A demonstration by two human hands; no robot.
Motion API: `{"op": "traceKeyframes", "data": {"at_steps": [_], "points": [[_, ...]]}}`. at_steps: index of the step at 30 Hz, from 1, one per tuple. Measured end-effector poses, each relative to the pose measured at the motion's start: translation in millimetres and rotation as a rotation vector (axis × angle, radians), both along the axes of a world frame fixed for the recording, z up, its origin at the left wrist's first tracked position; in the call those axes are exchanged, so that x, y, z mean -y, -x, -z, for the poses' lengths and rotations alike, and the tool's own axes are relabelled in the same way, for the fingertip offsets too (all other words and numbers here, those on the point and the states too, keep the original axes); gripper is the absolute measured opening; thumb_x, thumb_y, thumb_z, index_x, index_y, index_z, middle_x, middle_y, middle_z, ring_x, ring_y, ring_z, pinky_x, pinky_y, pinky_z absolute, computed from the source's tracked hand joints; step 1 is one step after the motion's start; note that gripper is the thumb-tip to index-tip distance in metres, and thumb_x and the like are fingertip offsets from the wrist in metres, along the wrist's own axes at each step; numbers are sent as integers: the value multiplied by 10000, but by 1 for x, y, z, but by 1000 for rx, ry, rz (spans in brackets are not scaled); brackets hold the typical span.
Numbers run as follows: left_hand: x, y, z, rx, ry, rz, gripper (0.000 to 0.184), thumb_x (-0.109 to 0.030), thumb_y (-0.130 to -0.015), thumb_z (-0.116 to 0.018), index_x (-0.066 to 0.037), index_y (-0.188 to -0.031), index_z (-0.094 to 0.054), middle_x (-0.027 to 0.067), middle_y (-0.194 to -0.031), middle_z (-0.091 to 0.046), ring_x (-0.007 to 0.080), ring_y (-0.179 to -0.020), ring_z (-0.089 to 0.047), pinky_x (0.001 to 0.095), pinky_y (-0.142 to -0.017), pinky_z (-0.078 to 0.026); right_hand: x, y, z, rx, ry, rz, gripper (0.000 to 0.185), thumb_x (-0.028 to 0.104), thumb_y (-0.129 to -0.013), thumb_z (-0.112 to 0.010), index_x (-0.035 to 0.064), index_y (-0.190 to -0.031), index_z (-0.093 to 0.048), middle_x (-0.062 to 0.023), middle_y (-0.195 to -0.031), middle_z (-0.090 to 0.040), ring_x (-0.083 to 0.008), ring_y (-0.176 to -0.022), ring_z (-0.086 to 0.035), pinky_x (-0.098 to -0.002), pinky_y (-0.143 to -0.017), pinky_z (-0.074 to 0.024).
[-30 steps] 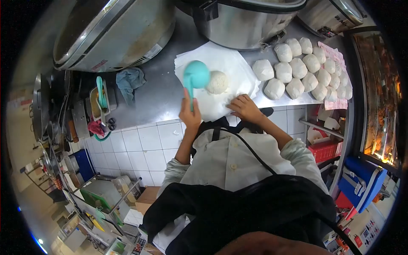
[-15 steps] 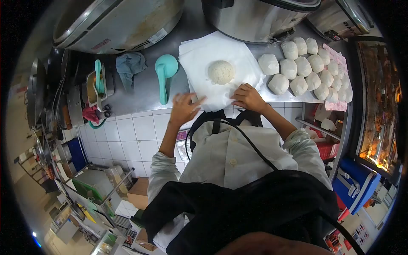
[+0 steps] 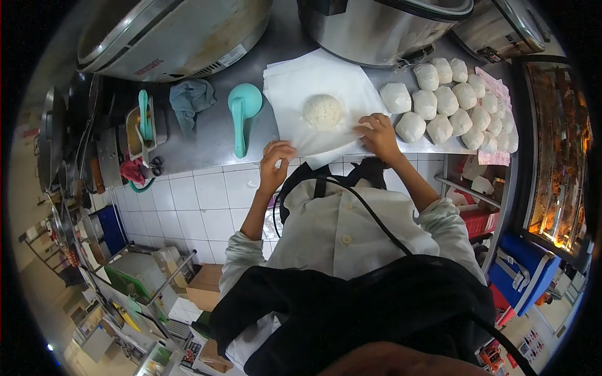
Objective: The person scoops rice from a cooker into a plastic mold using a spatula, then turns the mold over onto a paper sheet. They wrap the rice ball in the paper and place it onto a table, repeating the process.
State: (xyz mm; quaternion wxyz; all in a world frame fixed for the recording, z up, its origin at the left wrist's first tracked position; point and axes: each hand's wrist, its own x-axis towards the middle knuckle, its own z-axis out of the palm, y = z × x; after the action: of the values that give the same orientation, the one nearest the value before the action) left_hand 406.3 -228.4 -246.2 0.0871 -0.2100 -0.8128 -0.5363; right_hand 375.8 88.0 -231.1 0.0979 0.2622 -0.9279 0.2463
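Note:
A round mound of white rice (image 3: 323, 112) rests on a stack of white paper sheets (image 3: 295, 81). My left hand (image 3: 274, 164) is at the paper's near left corner, its fingers curled and closed on the edge. My right hand (image 3: 380, 138) pinches the paper's right side, just right of the rice. The near edge of the top sheet looks lifted between both hands. A turquoise scoop (image 3: 239, 116) lies on the steel counter (image 3: 219, 147), left of the paper. Several wrapped white bundles (image 3: 446, 100) sit in rows to the right.
Large metal cookers (image 3: 376, 31) line the counter's back edge. A blue-grey cloth (image 3: 190, 100) and a small container (image 3: 136, 130) with a turquoise-handled utensil are at the left. Pink printed paper (image 3: 498, 156) lies under some bundles. A lit glass cabinet (image 3: 555, 156) stands at far right.
The scoop has left my left hand and lies on the counter. My left hand has moved to the paper's near left corner. My right hand has shifted slightly right, and the sheet's near edge has lifted.

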Motion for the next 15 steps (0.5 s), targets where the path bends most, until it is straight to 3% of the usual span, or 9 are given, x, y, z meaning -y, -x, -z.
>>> {"op": "traceKeyframes", "data": {"at_steps": [6,8,9,10,11,12,13,14,15], "points": [[12,-22,8,88,-26,-52,45,-21,-845,-544,-65,-837,-542,83,-901,-662,265,-1020,-587,486,-1028,-285,-11,-19,4,132,144,-187,226,53,-639,-673,127,-852,-675,-10,-1009,-609,-260,-1013,-522,-372,-854,-451],[11,-20,10,205,-205,-118,71,-34,-882,-525,-76,-829,-504,78,-883,-648,241,-1043,-571,495,-1049,-242,-3,-18,1,166,240,-188,145,42,-710,-660,82,-849,-668,-38,-1010,-616,-264,-1013,-536,-343,-838,-468],[11,-13,18,170,-219,-167,74,-49,-901,-507,-61,-831,-489,71,-857,-632,214,-988,-590,419,-998,-345,0,-15,1,310,461,-88,100,71,-755,-651,46,-852,-658,-63,-995,-621,-242,-986,-549,-328,-835,-464],[10,-4,21,173,-219,-173,74,-49,-901,-507,-61,-831,-489,71,-857,-632,214,-988,-590,419,-998,-345,3,-13,2,454,680,18,105,101,-801,-643,11,-855,-648,-88,-981,-625,-219,-959,-563,-312,-832,-459],[8,6,24,288,-171,-274,83,-63,-903,-511,-45,-828,-480,82,-838,-614,201,-911,-596,362,-905,-398,6,-7,19,556,776,175,233,201,-851,-619,-32,-848,-634,-107,-835,-641,-165,-791,-583,-295,-716,-462],[5,16,28,401,-124,-374,102,-77,-905,-515,-30,-825,-472,92,-820,-597,187,-833,-602,306,-812,-452,7,2,23,559,772,174,233,201,-851,-619,-32,-848,-634,-107,-835,-641,-165,-791,-583,-295,-716,-462],[1,28,27,402,-127,-376,102,-77,-905,-515,-30,-825,-472,92,-820,-597,187,-833,-602,306,-812,-452,7,11,26,678,712,285,250,218,-862,-605,-29,-831,-627,-81,-775,-634,-137,-714,-558,-287,-660,-447],[-5,40,25,468,50,-402,109,-89,-903,-518,-14,-837,-474,111,-816,-578,190,-776,-583,280,-718,-438,7,21,29,793,648,397,269,235,-873,-591,-26,-813,-620,-56,-714,-628,-109,-637,-533,-279,-604,-431],[-10,47,24,530,227,-428,124,-101,-900,-522,2,-849,-477,130,-813,-559,193,-719,-565,254,-624,-424,5,26,54,703,642,366,255,248,-842,-625,-7,-820,-629,-28,-605,-582,-90,-527,-463,-306,-506,-389]]}}
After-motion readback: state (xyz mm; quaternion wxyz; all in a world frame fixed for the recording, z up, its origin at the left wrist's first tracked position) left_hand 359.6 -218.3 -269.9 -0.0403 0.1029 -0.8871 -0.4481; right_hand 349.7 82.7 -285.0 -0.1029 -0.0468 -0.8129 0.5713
